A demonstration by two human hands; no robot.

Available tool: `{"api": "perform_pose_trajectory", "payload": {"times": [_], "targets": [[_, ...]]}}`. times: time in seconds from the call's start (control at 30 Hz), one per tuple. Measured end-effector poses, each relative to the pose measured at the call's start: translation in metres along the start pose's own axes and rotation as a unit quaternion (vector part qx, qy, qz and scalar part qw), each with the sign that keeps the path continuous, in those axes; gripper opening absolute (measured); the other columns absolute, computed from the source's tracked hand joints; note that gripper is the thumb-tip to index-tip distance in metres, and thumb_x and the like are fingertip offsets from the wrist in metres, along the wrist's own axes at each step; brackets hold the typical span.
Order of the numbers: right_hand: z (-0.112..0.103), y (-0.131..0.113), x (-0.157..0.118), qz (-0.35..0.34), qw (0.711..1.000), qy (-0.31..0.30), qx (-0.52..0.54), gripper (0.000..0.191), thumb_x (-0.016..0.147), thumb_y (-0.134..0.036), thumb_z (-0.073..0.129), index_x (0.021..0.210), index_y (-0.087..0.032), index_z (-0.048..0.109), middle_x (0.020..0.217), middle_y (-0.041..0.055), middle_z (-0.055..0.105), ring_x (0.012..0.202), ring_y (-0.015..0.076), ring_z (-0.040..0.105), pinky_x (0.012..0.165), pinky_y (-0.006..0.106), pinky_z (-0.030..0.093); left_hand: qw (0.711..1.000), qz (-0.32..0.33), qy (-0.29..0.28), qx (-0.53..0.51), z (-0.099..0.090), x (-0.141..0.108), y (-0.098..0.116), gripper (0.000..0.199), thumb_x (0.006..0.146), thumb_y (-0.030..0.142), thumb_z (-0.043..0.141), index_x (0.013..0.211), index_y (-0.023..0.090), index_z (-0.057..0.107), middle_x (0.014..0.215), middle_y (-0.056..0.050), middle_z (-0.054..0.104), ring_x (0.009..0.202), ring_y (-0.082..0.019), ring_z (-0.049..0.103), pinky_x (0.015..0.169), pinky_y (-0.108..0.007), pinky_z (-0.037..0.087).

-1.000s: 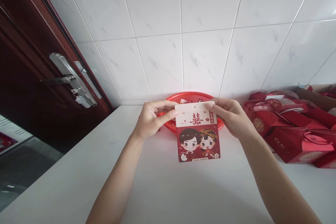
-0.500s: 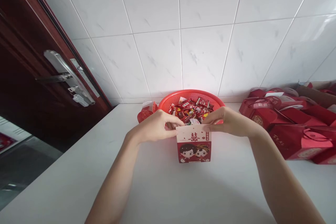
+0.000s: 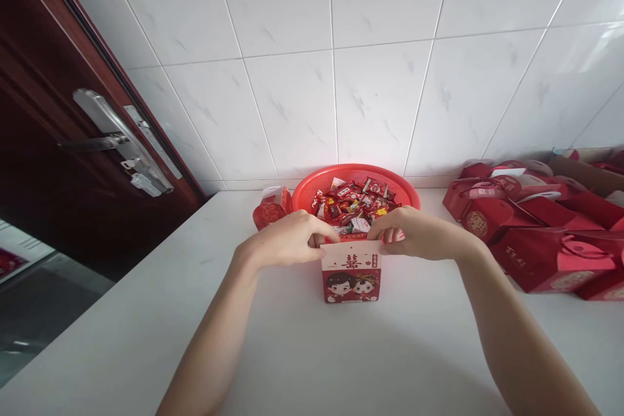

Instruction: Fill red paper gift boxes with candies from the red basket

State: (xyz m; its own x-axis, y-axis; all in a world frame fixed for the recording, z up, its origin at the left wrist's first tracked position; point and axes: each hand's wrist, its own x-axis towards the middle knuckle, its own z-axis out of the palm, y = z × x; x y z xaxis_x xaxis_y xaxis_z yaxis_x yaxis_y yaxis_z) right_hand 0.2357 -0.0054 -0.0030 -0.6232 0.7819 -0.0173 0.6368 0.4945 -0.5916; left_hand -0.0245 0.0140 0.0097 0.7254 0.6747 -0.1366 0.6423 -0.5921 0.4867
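A red and cream candy box (image 3: 351,276) with two cartoon figures on its front stands upright on the white table. My left hand (image 3: 287,238) pinches its top left edge between thumb and fingers. At the top right corner, my right hand (image 3: 416,234) grips the same box, thumb on the near side and fingers curled behind. The inside of the box is hidden from me. Just behind it sits a red plastic basket (image 3: 301,192) full of wrapped candies (image 3: 348,200), its front rim partly covered by the hands and box.
Several folded red gift boxes (image 3: 541,260) are piled on the right of the table (image 3: 195,312). A small red box (image 3: 272,207) stands left of the basket. Behind rises a white tiled wall (image 3: 292,104); a dark wooden door (image 3: 43,110) with a metal handle is at left.
The box has shifted slightly left and its top edge sits a little lower. My right hand has moved a little left and down with it. The basket's contents look the same.
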Motion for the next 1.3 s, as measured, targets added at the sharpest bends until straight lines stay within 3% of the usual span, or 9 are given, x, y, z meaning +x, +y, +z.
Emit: {"api": "perform_pose_trajectory", "payload": {"times": [0.2, 0.33, 0.5, 0.6, 0.83, 0.97, 1.3], "targets": [[0.001, -0.001, 0.001, 0.013, 1.000, 0.002, -0.014, 0.015, 0.081, -0.013, 0.064, 0.092, -0.017, 0.072, 0.088, 0.0039, 0.073, 0.076, 0.0170, 0.065, 0.067, 0.027, 0.048, 0.999, -0.004, -0.016, -0.031, 0.002, 0.001, -0.004, 0.036, 0.079, 0.013, 0.052, 0.100, 0.024, 0.078, 0.087, 0.002, 0.074, 0.071, -0.013, 0.059, 0.061, -0.022, 0.037], [0.004, -0.002, 0.002, 0.014, 1.000, -0.006, -0.020, 0.007, 0.084, -0.017, 0.063, 0.086, -0.017, 0.070, 0.080, 0.0033, 0.069, 0.071, 0.0156, 0.060, 0.063, 0.026, 0.045, 1.000, -0.002, -0.011, -0.017, 0.002, 0.001, -0.005, 0.034, 0.076, 0.011, 0.050, 0.093, 0.023, 0.077, 0.079, 0.002, 0.070, 0.066, -0.013, 0.054, 0.057, -0.023, 0.033], [0.008, -0.002, 0.006, 0.035, 0.998, 0.005, -0.058, 0.007, 0.085, -0.015, 0.060, 0.081, -0.018, 0.066, 0.077, 0.0021, 0.065, 0.066, 0.0140, 0.054, 0.058, 0.025, 0.040, 1.000, 0.002, 0.000, -0.020, 0.002, 0.001, -0.006, 0.020, 0.081, 0.023, 0.056, 0.087, 0.020, 0.075, 0.076, 0.000, 0.068, 0.066, -0.015, 0.054, 0.056, -0.024, 0.033], [0.010, -0.001, 0.007, 0.041, 0.997, 0.011, -0.063, 0.008, 0.084, -0.013, 0.060, 0.078, -0.018, 0.063, 0.074, 0.0011, 0.063, 0.066, 0.0135, 0.052, 0.058, 0.025, 0.039, 1.000, 0.000, 0.003, -0.012, 0.003, 0.003, -0.007, 0.022, 0.086, 0.033, 0.057, 0.081, 0.019, 0.073, 0.072, -0.001, 0.066, 0.065, -0.016, 0.055, 0.057, -0.024, 0.034], [0.005, 0.003, 0.005, 0.013, 1.000, 0.000, -0.001, 0.004, 0.082, -0.016, 0.061, 0.081, -0.017, 0.065, 0.077, 0.0022, 0.067, 0.069, 0.0147, 0.059, 0.061, 0.025, 0.045, 0.999, -0.001, -0.019, -0.034, 0.005, 0.007, -0.010, 0.030, 0.091, 0.040, 0.055, 0.079, 0.018, 0.071, 0.073, -0.003, 0.068, 0.067, -0.017, 0.060, 0.060, -0.025, 0.039], [-0.002, 0.005, 0.000, -0.004, 0.998, -0.027, 0.051, 0.015, 0.082, -0.014, 0.056, 0.089, -0.017, 0.068, 0.084, 0.0048, 0.071, 0.075, 0.0171, 0.066, 0.067, 0.027, 0.051, 0.999, 0.006, -0.013, -0.050, 0.005, 0.006, -0.010, 0.030, 0.091, 0.040, 0.056, 0.078, 0.018, 0.071, 0.071, -0.003, 0.068, 0.067, -0.018, 0.060, 0.060, -0.025, 0.040], [-0.003, 0.008, 0.001, -0.007, 0.994, -0.031, 0.102, 0.014, 0.082, -0.014, 0.055, 0.085, -0.017, 0.068, 0.077, 0.0044, 0.072, 0.073, 0.0176, 0.070, 0.069, 0.028, 0.053, 0.998, 0.012, -0.013, -0.064, 0.005, 0.007, -0.009, 0.032, 0.089, 0.038, 0.056, 0.064, 0.018, 0.063, 0.063, -0.002, 0.061, 0.064, -0.017, 0.057, 0.059, -0.026, 0.037]]}}
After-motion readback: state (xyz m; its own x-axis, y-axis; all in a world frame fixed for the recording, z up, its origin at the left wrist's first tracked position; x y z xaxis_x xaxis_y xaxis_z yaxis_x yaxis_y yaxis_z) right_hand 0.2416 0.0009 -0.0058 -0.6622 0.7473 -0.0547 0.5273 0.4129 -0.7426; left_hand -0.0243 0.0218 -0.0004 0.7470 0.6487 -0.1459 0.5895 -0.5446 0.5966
